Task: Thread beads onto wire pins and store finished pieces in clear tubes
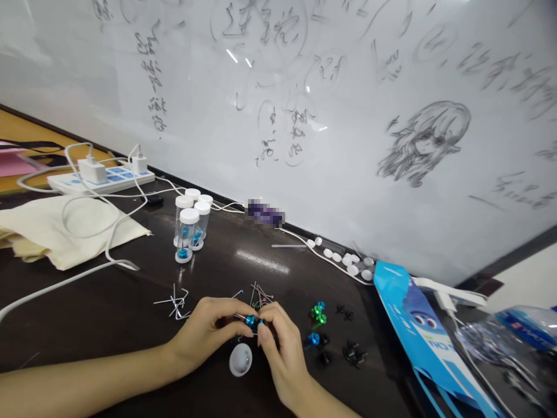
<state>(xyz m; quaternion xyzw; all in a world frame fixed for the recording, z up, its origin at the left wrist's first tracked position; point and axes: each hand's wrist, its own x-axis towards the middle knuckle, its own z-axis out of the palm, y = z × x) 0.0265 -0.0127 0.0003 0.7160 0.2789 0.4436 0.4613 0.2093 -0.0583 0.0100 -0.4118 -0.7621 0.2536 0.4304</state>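
Observation:
Thumb and fingers of my left hand [211,331] pinch a small shiny blue metallic part [250,321], with a thin rod beside it. Close against it, my right hand [284,351] is closed in a pinch; a bit of blue shows at its fingertips, too small to name. Just below the hands lies a round white cap [241,359]. Thin bent wire pieces [260,295] with coloured ends lie behind the fingers, partly hidden. Left of my left hand is a pile of silver hex keys [177,304].
Several clear tubes with white lids [188,232] stand at the back left. Green parts [319,315], blue parts [313,339] and black parts [354,353] lie on the right. White caps [352,270] line the whiteboard [339,191]. A power strip [108,183], cloth [73,229] and blue package [430,331] flank the table.

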